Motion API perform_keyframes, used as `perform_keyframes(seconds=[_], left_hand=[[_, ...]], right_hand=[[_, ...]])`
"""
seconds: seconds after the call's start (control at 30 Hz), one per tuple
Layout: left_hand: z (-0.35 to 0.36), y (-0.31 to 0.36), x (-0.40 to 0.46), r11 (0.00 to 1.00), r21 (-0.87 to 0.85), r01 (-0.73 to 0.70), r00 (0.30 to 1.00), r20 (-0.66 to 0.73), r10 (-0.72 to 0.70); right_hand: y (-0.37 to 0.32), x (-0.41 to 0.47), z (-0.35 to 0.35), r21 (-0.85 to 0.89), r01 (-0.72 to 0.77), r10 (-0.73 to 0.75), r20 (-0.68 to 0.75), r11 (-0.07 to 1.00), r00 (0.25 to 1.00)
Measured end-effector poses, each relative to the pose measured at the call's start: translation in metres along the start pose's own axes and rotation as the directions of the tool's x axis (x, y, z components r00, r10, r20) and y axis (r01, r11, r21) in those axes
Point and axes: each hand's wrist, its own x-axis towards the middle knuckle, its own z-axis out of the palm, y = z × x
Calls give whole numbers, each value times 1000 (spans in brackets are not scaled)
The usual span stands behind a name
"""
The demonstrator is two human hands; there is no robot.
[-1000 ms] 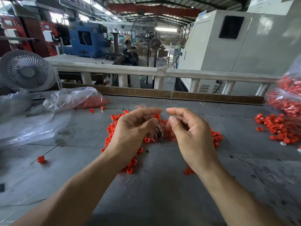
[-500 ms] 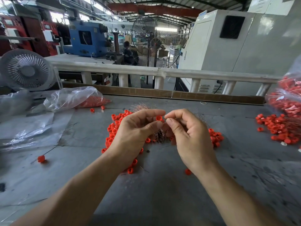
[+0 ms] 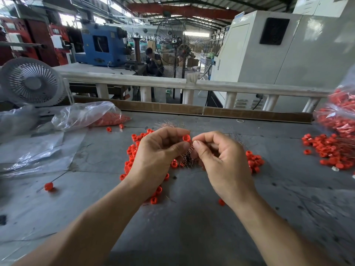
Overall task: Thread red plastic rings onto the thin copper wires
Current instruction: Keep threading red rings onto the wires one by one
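1. Left hand (image 3: 159, 158) raised over the middle of the grey table (image 3: 192, 227), fingers curled, pinching one red ring (image 3: 186, 138) between thumb and forefinger. The ring's open side faces up.
2. Right hand (image 3: 221, 160) just beside it, fingers curled, thumb and forefinger tips pressed together close against the ring. A wire that fine would not show at this range; cannot tell whether one is pinched there.
3. Under and between the two hands: a bristly bundle of thin copper wires (image 3: 187, 160), ends sticking up behind the left knuckles as well.
4. Around the bundle, a loose scatter of red rings (image 3: 134, 148) on the table top, mostly beneath the left hand, with a smaller cluster past the right hand (image 3: 253, 162).
5. Stray pieces near the wrists: one ring by the right wrist (image 3: 221, 202), a few under the left.
6. Toward the left edge, a single ring already sitting on a wire (image 3: 49, 186), lying flat.
7. Far left: clear plastic bag (image 3: 84, 116) holding red rings, crumpled plastic sheeting in front of it, a small white fan (image 3: 31, 82) behind.
8. Right edge: a second pile of rings (image 3: 330, 150), and above it a full bag of them (image 3: 340, 116).
9. Back edge: a brown strip, then a white rail (image 3: 230, 86).
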Motion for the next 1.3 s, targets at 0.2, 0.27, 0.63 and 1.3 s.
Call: perform_keyframes(seconds=[0.2, 0.27, 0.63, 1.3], left_hand=[[0, 1, -1, 1000, -1, -12, 1000, -12, 12], [0, 1, -1, 1000, -22, -3, 1000, -10, 2], [2, 2, -2, 999, 51, -19, 999, -50, 21], [0, 3, 0, 999, -23, 39, 999, -17, -39]], right_hand=[[-2, -2, 1, -5, -1, 1, 10, 1000, 1000], [-2, -2, 1, -2, -8, 8, -1, 1000, 1000], [-1, -1, 1, -22, -24, 24, -6, 999, 1000], [8, 3, -4, -36, 37, -38, -17, 999, 999]])
